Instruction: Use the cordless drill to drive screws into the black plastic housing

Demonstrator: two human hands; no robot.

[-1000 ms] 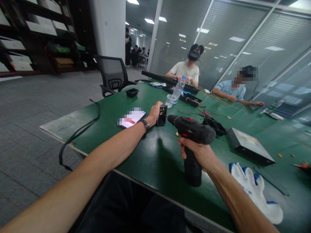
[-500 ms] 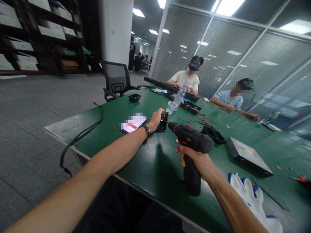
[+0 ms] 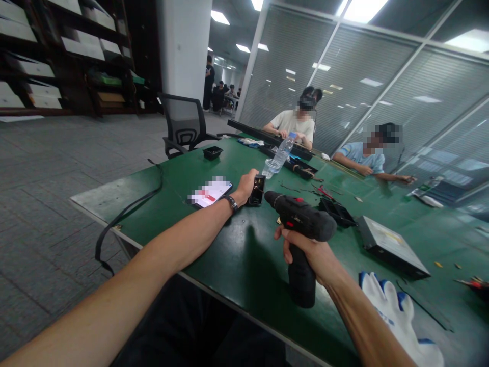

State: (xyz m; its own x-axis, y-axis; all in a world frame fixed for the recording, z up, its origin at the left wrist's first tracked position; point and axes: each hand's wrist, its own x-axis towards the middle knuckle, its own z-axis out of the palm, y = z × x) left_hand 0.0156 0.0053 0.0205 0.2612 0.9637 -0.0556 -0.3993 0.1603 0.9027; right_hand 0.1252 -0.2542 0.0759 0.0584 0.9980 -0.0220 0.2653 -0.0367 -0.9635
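Note:
My right hand is wrapped round the grip of a black cordless drill with red details. The drill's front end points left at a small black box, whose open side faces the drill and shows brass-coloured bits inside. My left hand steadies that box on the green table, its fingers closed round the far side and partly hidden. Just left of my wrist lies a phone with a lit screen. Whether the bit touches the box I cannot tell.
Beyond the box stand a clear plastic cup and a water bottle. To the right are black trays, a metal-cased unit and a white-blue glove. A black strap hangs over the left edge. Two people sit across the table.
My hands, the drill and the black box stay almost where they were. The view has shifted very slightly. The person at far right has raised a hand a little.

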